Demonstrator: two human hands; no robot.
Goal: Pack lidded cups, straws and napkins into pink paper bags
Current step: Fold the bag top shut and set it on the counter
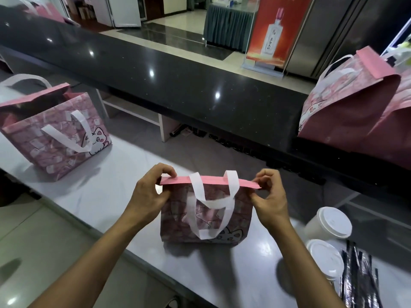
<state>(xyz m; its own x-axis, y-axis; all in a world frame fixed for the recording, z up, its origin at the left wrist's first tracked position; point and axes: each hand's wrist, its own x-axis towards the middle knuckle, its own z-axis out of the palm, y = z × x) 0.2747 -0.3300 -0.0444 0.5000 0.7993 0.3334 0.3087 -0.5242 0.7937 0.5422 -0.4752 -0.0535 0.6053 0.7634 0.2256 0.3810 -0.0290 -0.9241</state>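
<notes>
A pink paper bag with white handles and a cat print stands upright on the white counter in front of me. My left hand pinches the left end of its folded pink top edge. At the right end of that same edge, my right hand pinches it too. Two white lidded cups stand to the right of the bag. Beside them lies a bunch of black wrapped straws. No napkins are visible.
Another pink bag stands open at the left on the white counter. More pink bags rest at the right on the raised black countertop behind the work surface.
</notes>
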